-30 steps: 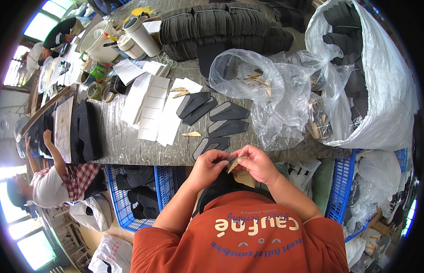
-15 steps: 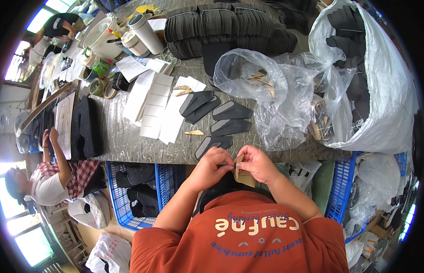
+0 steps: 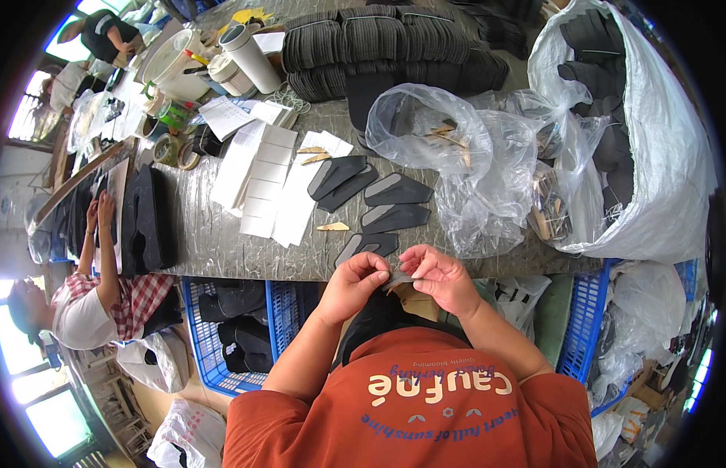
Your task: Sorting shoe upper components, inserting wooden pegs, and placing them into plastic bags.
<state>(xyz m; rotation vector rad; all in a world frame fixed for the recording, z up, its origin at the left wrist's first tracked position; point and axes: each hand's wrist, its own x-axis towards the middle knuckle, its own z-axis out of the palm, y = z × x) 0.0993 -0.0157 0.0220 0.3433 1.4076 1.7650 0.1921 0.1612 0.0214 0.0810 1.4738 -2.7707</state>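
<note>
My left hand pinches one end of a small thin grey piece, held just off the table's near edge. At its other end, the thumb and fingertips of my right hand close on it. A bit of tan shows under the piece, partly hidden by my fingers. Just beyond my left hand lies a dark flat pad with a grey patch. Similar pads lie farther back. One tan wedge-shaped piece rests on the table, with more on the white paper.
Clear plastic bags holding tan pieces lie right of the pads. A large white sack stands at the right, and stacked dark pads at the back. Blue crates sit below the table edge. Another person works at the left.
The tan piece upright in my right fingers has turned down, and the grey piece now shows flat between my hands, which are slightly farther apart. The person at left has reached forward.
</note>
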